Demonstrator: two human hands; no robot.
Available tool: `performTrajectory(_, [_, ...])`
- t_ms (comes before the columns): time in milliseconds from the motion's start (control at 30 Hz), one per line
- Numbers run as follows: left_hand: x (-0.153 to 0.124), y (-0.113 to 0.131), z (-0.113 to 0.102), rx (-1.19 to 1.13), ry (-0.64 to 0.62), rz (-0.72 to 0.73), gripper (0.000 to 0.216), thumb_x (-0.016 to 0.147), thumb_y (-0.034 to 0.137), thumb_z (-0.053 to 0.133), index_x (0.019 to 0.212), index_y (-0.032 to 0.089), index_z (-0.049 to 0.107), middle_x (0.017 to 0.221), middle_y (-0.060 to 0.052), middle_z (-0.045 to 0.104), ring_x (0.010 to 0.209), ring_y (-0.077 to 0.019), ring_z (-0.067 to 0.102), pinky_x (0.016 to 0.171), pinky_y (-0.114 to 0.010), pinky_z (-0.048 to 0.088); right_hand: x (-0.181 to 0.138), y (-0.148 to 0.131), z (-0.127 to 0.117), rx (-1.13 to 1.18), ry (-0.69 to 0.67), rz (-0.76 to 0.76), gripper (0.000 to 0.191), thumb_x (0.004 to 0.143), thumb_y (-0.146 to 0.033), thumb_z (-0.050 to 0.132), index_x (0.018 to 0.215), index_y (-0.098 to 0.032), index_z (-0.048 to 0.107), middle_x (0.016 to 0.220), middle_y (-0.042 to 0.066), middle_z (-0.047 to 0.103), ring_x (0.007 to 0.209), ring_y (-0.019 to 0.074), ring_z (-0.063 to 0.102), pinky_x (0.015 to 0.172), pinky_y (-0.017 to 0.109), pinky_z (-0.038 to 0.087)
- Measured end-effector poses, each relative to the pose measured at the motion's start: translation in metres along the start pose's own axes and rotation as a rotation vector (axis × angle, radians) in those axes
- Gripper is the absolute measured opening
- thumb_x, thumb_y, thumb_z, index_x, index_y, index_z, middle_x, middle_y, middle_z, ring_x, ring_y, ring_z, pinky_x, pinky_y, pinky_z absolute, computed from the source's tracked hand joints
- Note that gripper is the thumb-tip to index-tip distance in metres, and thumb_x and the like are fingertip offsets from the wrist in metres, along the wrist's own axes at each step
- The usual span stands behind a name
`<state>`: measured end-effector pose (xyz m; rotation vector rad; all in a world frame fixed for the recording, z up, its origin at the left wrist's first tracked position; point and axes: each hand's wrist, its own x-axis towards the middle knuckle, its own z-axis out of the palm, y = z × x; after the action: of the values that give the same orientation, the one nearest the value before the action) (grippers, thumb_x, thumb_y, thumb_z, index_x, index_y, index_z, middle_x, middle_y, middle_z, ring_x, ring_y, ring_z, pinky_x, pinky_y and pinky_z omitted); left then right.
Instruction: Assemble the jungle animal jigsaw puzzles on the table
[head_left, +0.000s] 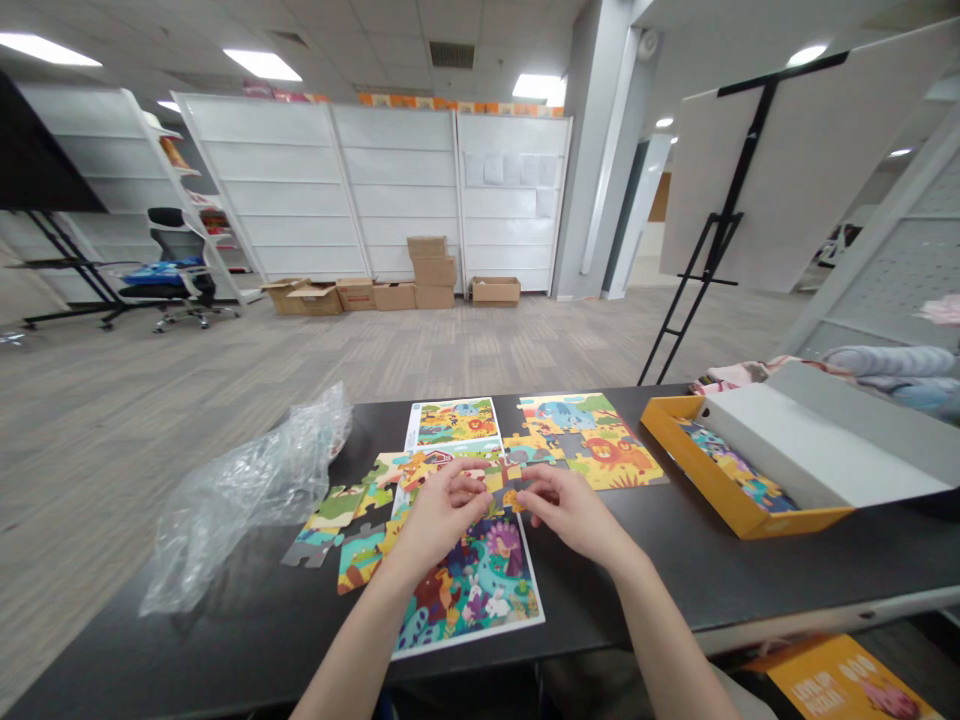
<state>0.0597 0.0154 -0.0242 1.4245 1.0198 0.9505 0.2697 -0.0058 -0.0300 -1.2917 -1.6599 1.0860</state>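
Over the picture sheet point(480, 625), my left hand point(448, 508) and my right hand point(571, 508) face each other with curled fingers. Between the fingertips is a small yellow-orange puzzle piece point(511, 498), which both hands appear to pinch; its outline is partly hidden. A partly joined jigsaw point(611, 450) with an elephant and lions lies beyond my right hand. Loose puzzle pieces point(360, 555) with green, blue and grey areas lie left of my left hand. The sheet shows printed scenes, including rabbits at its near end, and runs under my left hand.
An open yellow box point(739, 525) holding more puzzle pieces stands at the right of the black table point(600, 610). Crumpled clear plastic point(240, 500) lies over the left side. Rolled fabric point(889, 360) sits at the back right. Another orange box point(847, 680) is below the table's edge.
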Motion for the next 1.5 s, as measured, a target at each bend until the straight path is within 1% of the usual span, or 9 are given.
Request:
performTrajectory(267, [-0.002,-0.005,-0.002,0.043,-0.023,-0.024,0.043,0.074,0.039,0.077,0.109,0.018,0.062,0.079,-0.002,0.068,0.069,-0.0176,0.069,0.065,-0.029,0.054,0.000,0.003,0.000,-0.034,-0.072,0.037,0.019,0.088,-0.027,0.062,0.104,-0.017,0.065,0.074,0.002,0.072,0.058,0.0137,0.064,0.061,0.025,0.050])
performTrajectory(433, [0.009,0.006,-0.015,0.060,0.046,-0.004,0.045,0.070,0.039,0.079,0.107,0.019,0.062,0.076,0.000,0.069,0.066,-0.0174,0.070,0.063,-0.028,0.054,-0.002,0.001,-0.004,-0.140,-0.116,0.052,0.018,0.085,-0.025,0.064,0.102,-0.017,0.066,0.072,0.002,0.072,0.062,0.0162,0.067,0.062,0.026,0.050])
performTrajectory(567, [0.039,0.022,-0.023,0.158,0.105,0.051,0.046,0.067,0.038,0.080,0.106,0.018,0.066,0.074,-0.003,0.073,0.061,-0.0177,0.069,0.058,-0.027,0.052,-0.004,0.000,-0.007,-0.226,-0.129,0.024,0.016,0.085,-0.025,0.064,0.099,-0.017,0.068,0.072,0.003,0.073,0.064,0.0167,0.067,0.061,0.026,0.048])
performTrajectory(667, [0.071,0.026,-0.018,0.202,0.112,0.055,0.046,0.062,0.036,0.083,0.102,0.018,0.068,0.066,-0.001,0.072,0.062,-0.0194,0.069,0.055,-0.026,0.050,-0.005,-0.001,-0.007,-0.253,-0.137,0.000,0.015,0.085,-0.025,0.066,0.098,-0.019,0.070,0.073,0.002,0.073,0.065,0.0169,0.067,0.062,0.026,0.048])
performTrajectory(867, [0.130,0.010,0.004,0.204,0.117,0.009,0.050,0.062,0.033,0.085,0.106,0.013,0.070,0.058,-0.001,0.069,0.055,-0.0172,0.066,0.053,-0.025,0.048,-0.003,-0.001,-0.005,-0.291,-0.124,-0.004,0.014,0.085,-0.025,0.066,0.097,-0.020,0.071,0.075,0.003,0.074,0.067,0.0169,0.067,0.063,0.026,0.047])
performTrajectory(1033, [0.158,-0.004,0.018,0.265,0.165,-0.017,0.047,0.068,0.024,0.079,0.112,0.010,0.071,0.062,-0.003,0.071,0.059,-0.0170,0.068,0.057,-0.025,0.051,-0.002,0.000,-0.004,-0.317,-0.118,-0.010,0.014,0.085,-0.026,0.067,0.097,-0.020,0.072,0.078,0.003,0.075,0.069,0.0176,0.068,0.064,0.026,0.047])
performTrajectory(1133, [0.163,-0.012,0.021,0.347,0.189,-0.015,0.045,0.069,0.018,0.076,0.113,0.010,0.072,0.064,-0.004,0.072,0.062,-0.0183,0.069,0.059,-0.025,0.051,-0.002,0.000,-0.003,-0.321,-0.120,-0.006,0.014,0.086,-0.026,0.066,0.097,-0.020,0.071,0.078,0.003,0.075,0.069,0.0176,0.068,0.064,0.026,0.046])
performTrajectory(1267, [0.160,-0.019,0.020,0.474,0.217,0.006,0.040,0.069,0.013,0.072,0.109,0.012,0.074,0.067,-0.005,0.075,0.069,-0.0215,0.071,0.069,-0.029,0.052,-0.002,-0.004,-0.003,-0.350,-0.118,-0.007,0.016,0.086,-0.027,0.065,0.099,-0.019,0.072,0.079,0.004,0.076,0.069,0.0181,0.068,0.065,0.026,0.045])
performTrajectory(1500, [0.157,-0.020,0.021,0.647,0.231,0.019,0.025,0.072,0.017,0.070,0.096,0.016,0.078,0.080,-0.008,0.079,0.081,-0.0241,0.073,0.076,-0.029,0.051,-0.003,-0.009,-0.002,-0.408,-0.111,-0.002,0.020,0.088,-0.031,0.064,0.102,-0.020,0.073,0.080,0.004,0.076,0.071,0.0184,0.068,0.064,0.026,0.044])
